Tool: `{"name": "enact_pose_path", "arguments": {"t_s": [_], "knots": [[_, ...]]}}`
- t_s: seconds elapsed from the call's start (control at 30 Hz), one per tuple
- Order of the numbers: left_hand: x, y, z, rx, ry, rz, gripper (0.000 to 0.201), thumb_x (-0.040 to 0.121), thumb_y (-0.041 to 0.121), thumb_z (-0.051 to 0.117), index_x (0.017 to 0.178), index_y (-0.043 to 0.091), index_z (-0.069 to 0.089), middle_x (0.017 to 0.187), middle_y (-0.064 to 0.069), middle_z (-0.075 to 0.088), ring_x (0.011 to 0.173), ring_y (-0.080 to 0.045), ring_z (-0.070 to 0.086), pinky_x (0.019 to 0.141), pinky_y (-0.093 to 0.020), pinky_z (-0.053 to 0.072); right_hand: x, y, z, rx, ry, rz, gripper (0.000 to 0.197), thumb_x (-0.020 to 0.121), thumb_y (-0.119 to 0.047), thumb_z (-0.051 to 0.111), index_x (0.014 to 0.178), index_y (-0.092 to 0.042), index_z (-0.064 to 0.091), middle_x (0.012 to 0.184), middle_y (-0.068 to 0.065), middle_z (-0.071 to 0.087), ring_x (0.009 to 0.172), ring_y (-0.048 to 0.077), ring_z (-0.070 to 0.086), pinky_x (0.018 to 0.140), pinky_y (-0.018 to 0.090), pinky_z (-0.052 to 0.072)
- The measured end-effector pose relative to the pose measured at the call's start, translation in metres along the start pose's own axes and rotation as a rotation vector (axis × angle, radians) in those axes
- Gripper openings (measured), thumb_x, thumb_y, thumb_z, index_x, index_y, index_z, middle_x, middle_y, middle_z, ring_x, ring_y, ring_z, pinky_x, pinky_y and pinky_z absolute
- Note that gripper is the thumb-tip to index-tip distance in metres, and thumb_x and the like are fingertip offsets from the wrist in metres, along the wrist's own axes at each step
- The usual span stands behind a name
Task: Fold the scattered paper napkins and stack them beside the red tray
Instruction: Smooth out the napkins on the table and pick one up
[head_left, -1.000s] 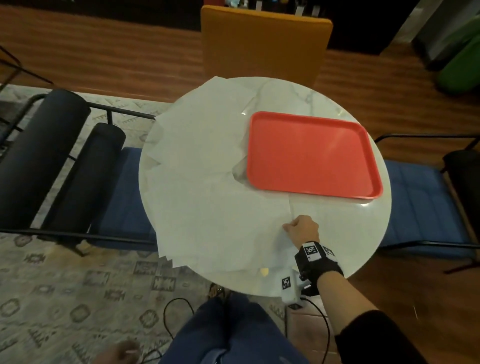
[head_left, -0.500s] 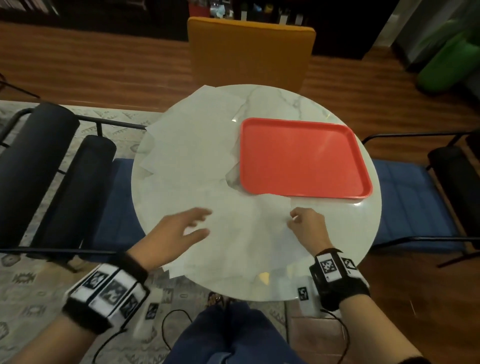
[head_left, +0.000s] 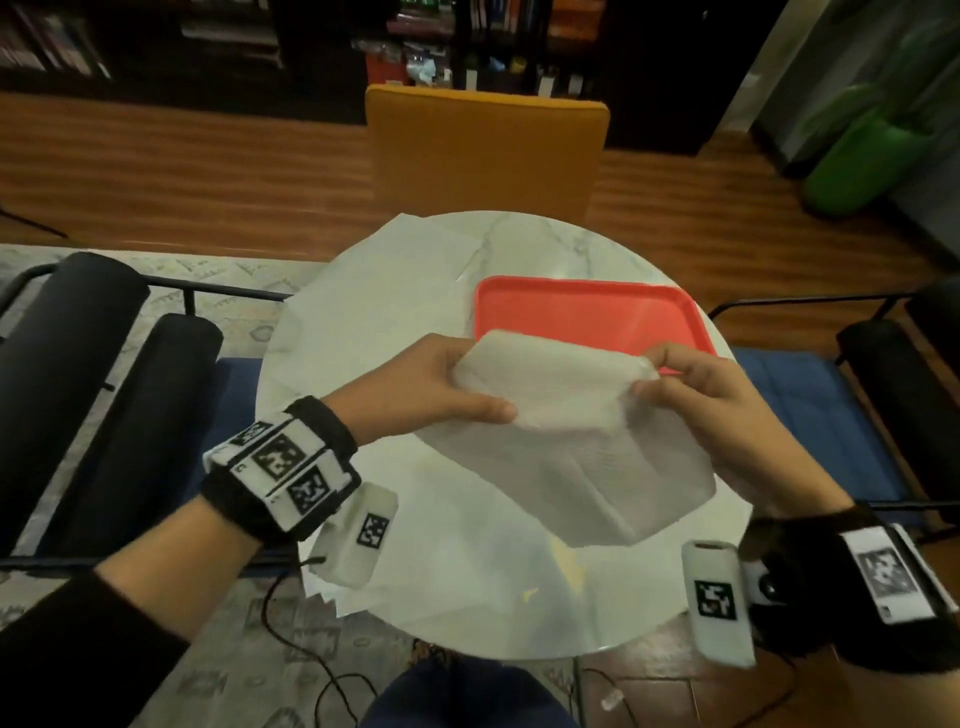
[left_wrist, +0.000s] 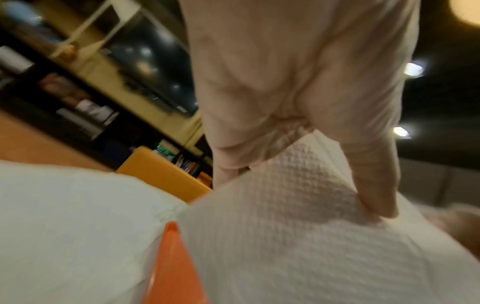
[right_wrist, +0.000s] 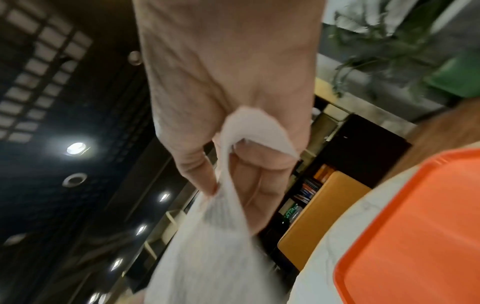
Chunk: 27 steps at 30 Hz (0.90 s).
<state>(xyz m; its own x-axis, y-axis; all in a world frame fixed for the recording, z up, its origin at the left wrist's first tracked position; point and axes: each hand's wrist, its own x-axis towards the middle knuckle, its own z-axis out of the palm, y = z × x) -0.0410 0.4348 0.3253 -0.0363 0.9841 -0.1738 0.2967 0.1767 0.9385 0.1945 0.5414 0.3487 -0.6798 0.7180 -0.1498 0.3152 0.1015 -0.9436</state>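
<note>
1. The round marble table (head_left: 519, 244) lies under the grip, with loose napkins (head_left: 374, 332) spread flat on it below and to the left of the hands, some hanging over the rim. No folded stack shows yet, so this looks like the first fold of many.
2. The red tray (head_left: 587, 312) sits just beyond the grip, on the far right of the table; the bare marble nearer than the tray looks like the place for the stack.
3. The held napkin (head_left: 561, 436) hangs in the air between both hands, clear of the table, its free part drooping down toward the person.
4. The left hand (head_left: 436, 389) pinches the left top corner, thumb on top and fingers beneath; the textured paper dimples under the thumb in the left wrist view.
5. The right hand (head_left: 696, 395) pinches the right top corner, which is bunched between thumb and curled fingers (right_wrist: 249, 185).
6. To fold well, I judge it best to pull the top edge taut first, smooth the bunched right corner, then bring edge to edge squarely before creasing on the table.
</note>
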Motion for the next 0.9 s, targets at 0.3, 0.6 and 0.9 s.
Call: {"name": "enact_pose_path", "arguments": {"t_s": [0.3, 0.6, 0.9], "knots": [[-0.002, 0.018, -0.017, -0.043, -0.111, -0.094, 0.018, 0.079, 0.013, 0.072, 0.097, 0.017, 0.072, 0.095, 0.005, 0.074, 0.088, -0.007, 0.069, 0.072, -0.016, 0.053, 0.030, -0.019, 0.019, 0.024, -0.274, 0.057, 0.033, 0.077, -0.033, 0.073, 0.106, -0.017, 0.071, 0.102, 0.004, 0.074, 0.093, 0.022, 0.071, 0.079, 0.029, 0.058], [-0.022, -0.015, -0.038, -0.198, 0.101, -0.189, 0.030, 0.077, 0.027, 0.075, 0.104, 0.014, 0.071, 0.103, -0.008, 0.073, 0.097, -0.029, 0.068, 0.094, -0.047, 0.051, 0.053, -0.006, 0.015, 0.095, -0.279, 0.135, 0.035, 0.073, -0.021, 0.069, 0.106, -0.009, 0.070, 0.103, 0.007, 0.074, 0.096, 0.024, 0.070, 0.081, 0.033, 0.058], [-0.008, -0.005, -0.026, -0.061, 0.043, -0.136, 0.033, 0.078, 0.019, 0.075, 0.108, 0.010, 0.066, 0.105, -0.002, 0.071, 0.096, -0.013, 0.067, 0.084, -0.026, 0.053, 0.068, -0.011, 0.041, -0.220, -0.472, 0.059, 0.023, 0.079, -0.020, 0.074, 0.092, -0.002, 0.072, 0.092, 0.014, 0.074, 0.088, 0.031, 0.070, 0.081, 0.043, 0.055]]}}
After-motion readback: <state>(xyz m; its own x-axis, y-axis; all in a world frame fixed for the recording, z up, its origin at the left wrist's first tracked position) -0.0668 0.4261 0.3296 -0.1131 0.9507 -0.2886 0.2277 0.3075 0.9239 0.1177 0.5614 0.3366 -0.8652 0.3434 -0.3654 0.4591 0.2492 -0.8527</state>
